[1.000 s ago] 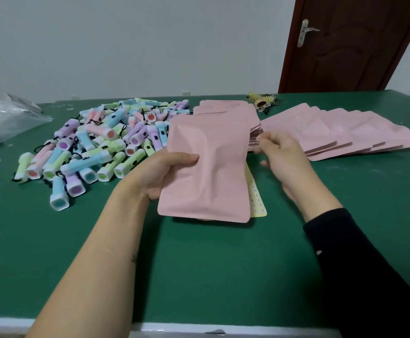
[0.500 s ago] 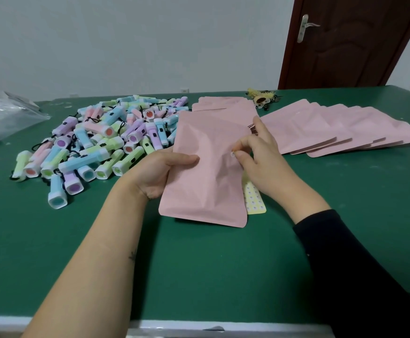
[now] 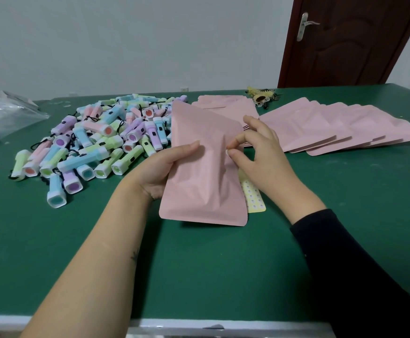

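Two hands are engaged on one pouch (image 3: pixel 204 172), which is held just above the table (image 3: pixel 199 264) at centre. At far left a clear bag (image 3: pixel 1 118) is noted, then a heap of torches (image 3: pixel 96 145). The left hand (image 3: pixel 165 167) is closed on the pouch's left edge, thumb laid across the face and fingers hidden behind. The right hand (image 3: pixel 260 152) is seen at the right edge, where the film is pinched between thumb and forefinger and the other fingers are spread loose. A yellow sheet (image 3: pixel 252 198) is partly covered by the pouch. A row of pouches (image 3: pixel 333 128) is fanned out to the right.

Risks are judged as follows. The right-hand pinch is slight, so the slick film may be lost from it. The far corner is close to the torches, and a swing to the left may scatter them. The sheet may be dragged if the pouch is lowered onto it.

The long axis is run from the near edge, square to the person, up and away, leaning a little left. The far corner is pointed at the back wall. Which end is open cannot be told.
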The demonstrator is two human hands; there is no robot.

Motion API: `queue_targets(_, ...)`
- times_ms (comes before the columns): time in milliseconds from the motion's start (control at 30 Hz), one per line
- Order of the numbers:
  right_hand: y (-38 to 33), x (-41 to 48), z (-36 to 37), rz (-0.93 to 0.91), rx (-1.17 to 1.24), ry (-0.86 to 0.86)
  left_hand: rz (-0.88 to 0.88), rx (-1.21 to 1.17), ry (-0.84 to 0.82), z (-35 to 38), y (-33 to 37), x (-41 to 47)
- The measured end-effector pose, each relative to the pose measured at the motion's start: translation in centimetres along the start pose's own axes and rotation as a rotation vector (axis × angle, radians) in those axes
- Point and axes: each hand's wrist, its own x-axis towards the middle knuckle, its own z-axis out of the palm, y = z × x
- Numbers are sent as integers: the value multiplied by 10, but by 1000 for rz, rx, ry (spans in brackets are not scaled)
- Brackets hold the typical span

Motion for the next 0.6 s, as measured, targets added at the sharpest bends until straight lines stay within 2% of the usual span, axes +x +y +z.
queue_targets(200, 3, 0, 1, 70, 201, 49, 46, -71, -29, -1, -1, -3)
queue_targets(333, 6, 4, 3, 363, 567, -40, 66, -98, -39, 0, -1, -3)
queue_targets(433, 10, 4, 6, 458, 804, -143, 67, -81, -4, -1, -1, 0)
queue_targets(600, 16, 4, 8, 399, 764, -30, 8, -32, 11, -2, -2, 2)
